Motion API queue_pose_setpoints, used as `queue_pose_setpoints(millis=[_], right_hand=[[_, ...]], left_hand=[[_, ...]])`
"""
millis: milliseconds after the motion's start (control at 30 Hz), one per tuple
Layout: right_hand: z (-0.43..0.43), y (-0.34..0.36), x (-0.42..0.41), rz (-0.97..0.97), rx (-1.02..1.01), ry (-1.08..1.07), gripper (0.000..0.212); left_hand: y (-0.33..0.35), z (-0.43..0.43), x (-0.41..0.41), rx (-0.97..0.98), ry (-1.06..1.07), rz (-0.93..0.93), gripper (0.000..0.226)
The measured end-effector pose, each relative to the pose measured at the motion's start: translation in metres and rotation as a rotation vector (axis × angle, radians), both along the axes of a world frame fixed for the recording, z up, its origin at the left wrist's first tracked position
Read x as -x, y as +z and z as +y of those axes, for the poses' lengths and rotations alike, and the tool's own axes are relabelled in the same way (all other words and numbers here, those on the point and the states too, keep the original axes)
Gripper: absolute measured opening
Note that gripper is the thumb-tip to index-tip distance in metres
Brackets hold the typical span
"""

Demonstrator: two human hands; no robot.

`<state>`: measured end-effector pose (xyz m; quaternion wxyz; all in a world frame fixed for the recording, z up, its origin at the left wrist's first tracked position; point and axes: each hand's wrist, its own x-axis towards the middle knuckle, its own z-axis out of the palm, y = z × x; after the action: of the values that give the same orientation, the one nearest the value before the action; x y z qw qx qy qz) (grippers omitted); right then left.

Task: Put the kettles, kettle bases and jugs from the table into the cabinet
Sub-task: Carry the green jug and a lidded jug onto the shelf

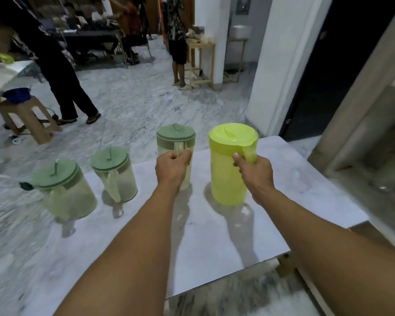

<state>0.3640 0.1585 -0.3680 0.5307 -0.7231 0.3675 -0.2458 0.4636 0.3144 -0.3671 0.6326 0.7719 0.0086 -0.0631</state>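
Several plastic jugs stand in a row along the far edge of the pale table [214,236]. My right hand [255,174] is closed around the handle of the bright yellow-green jug [226,179] at the right end. My left hand [172,166] grips the handle of a clear jug with a dull green lid [176,135] beside it. Two more green-lidded jugs stand apart to the left, one in the middle [114,176] and one at the far left [64,192]. Both held jugs look upright; I cannot tell whether they rest on the table.
The cabinet [374,133] stands open at the right, its inside blurred. A white pillar [281,71] and a dark doorway lie beyond the table. Further off, people stand on the marble floor, near a brown stool [25,117] and a wooden rack [201,62].
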Motion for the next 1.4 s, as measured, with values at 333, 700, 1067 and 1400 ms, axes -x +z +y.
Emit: queue_pose_setpoints(millis=[333, 700, 1067, 1400], right_hand=[[-0.023, 0.123, 0.239, -0.087, 0.218, -0.471, 0.030], [-0.074, 0.226, 0.544, -0.122, 0.408, -1.105, 0.039], [-0.175, 0.269, 0.773, -0.097, 0.566, -1.468, 0.044], [-0.300, 0.255, 0.877, -0.132, 0.422, -1.394, 0.037]], left_hand=[[0.122, -0.077, 0.183, 0.217, -0.468, -0.077, 0.030], [0.207, -0.197, 0.435, 0.376, -1.064, -0.179, 0.025], [0.246, -0.346, 0.693, 0.484, -1.471, -0.115, 0.024], [0.228, -0.484, 0.810, 0.391, -1.439, -0.028, 0.033]])
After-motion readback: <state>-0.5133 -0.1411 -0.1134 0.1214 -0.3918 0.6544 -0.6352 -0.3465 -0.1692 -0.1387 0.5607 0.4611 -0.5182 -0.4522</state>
